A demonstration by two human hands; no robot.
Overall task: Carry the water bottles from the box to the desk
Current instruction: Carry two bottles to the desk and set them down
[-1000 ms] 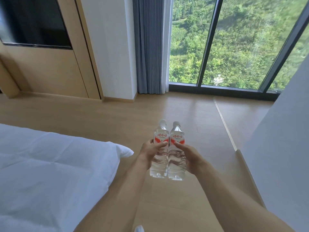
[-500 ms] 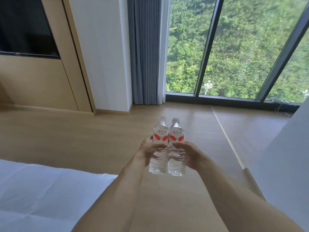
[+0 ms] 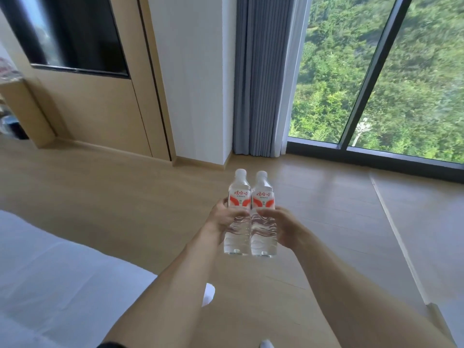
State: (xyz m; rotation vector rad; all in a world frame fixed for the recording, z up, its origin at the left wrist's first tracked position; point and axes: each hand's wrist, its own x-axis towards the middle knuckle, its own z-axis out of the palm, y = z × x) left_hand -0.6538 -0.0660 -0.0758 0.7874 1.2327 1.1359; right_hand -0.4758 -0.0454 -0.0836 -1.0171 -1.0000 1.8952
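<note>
Two clear water bottles with white caps and red-and-white labels are held upright side by side in front of me, above the wooden floor. My left hand (image 3: 223, 218) grips the left bottle (image 3: 239, 197) around its middle. My right hand (image 3: 283, 228) grips the right bottle (image 3: 263, 199) the same way. The two bottles touch each other. A wooden desk (image 3: 22, 106) shows at the far left edge, blurred, with things on it that I cannot make out. The box is out of view.
A white bed (image 3: 57, 285) fills the lower left. A dark TV screen (image 3: 75, 33) hangs on a wood-panelled wall. A grey curtain (image 3: 261, 76) hangs beside a floor-to-ceiling window (image 3: 376, 71). Wooden floor stretches ahead.
The view has swung to the left: the TV wall and desk edge came into view and the white surface at right dropped out. Both hands kept hold of the bottles.
</note>
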